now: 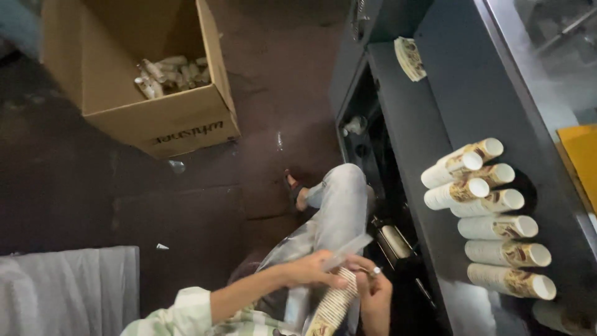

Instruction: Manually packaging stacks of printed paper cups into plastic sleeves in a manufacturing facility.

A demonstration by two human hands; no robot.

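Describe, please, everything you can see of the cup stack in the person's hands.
The cup stack is a long nest of paper cups, pale with brown print, its rims forming close ridges. It lies tilted over the person's lap, one end up between the hands. The left hand grips its upper end; the right hand touches it from the side. Its lower end leaves the picture.

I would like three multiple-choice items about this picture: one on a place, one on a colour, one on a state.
1. Where is the cardboard box?
A. on the dark floor
B. on the machine shelf
C. on the person's lap

2. What colour is the flat object at the right edge?
A. green
B. yellow
C. pink

3. How are the cup stacks on the machine shelf placed?
A. upright
B. hanging
C. lying on their sides

Key: 1 A, the box stands on the floor. 2 B, it is yellow. 3 C, the stacks lie sideways, rims to the right.
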